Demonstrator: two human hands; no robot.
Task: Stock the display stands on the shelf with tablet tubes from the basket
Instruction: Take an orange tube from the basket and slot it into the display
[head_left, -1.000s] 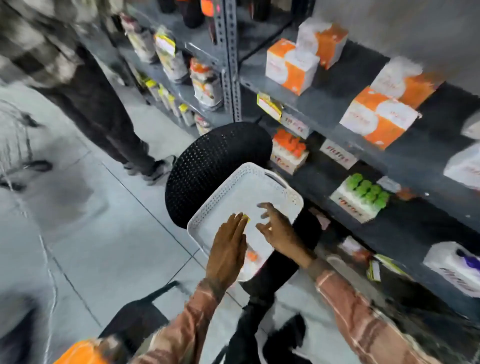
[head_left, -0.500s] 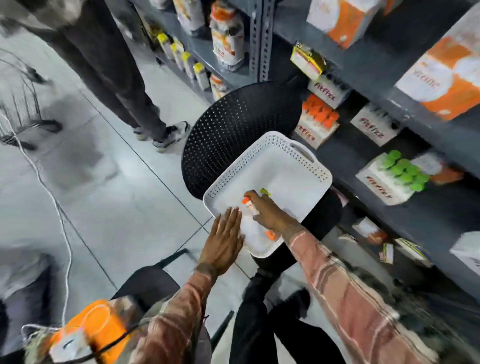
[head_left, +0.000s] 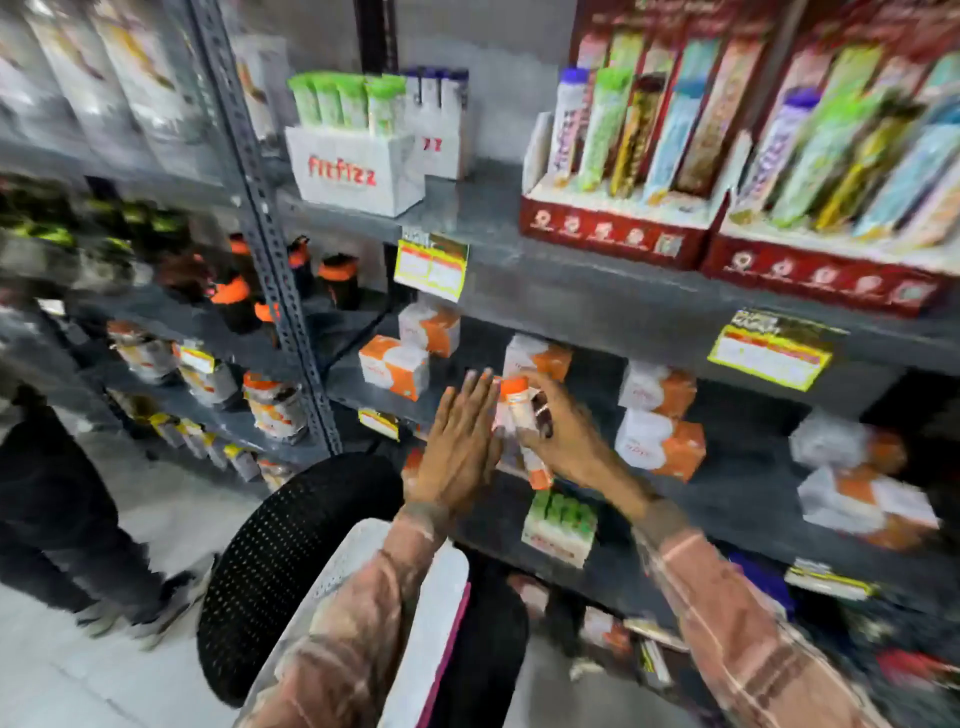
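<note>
My right hand (head_left: 563, 436) grips white tablet tubes with orange caps (head_left: 519, 410), raised in front of the middle shelf. My left hand (head_left: 462, 441) is flat and open, fingers up, pressed beside the tubes on their left. The white basket (head_left: 436, 597) lies below my arms on a black perforated stool (head_left: 291, 561), largely hidden by my left sleeve. A display stand with green-capped tubes (head_left: 561, 525) sits on the lower shelf under my right hand. A white Fitfizz stand with green tubes (head_left: 353, 166) is on the upper shelf.
Orange-and-white boxes (head_left: 660, 441) line the middle shelf. Red display cartons (head_left: 623, 228) with tall packs fill the top right. A grey perforated upright (head_left: 270, 270) divides the shelving. A person in dark trousers (head_left: 47, 519) stands at left on the tiled floor.
Both hands rose from the basket to the shelf. My right hand picked up orange-capped tubes and carries them. The view swung upward from the basket to the shelves.
</note>
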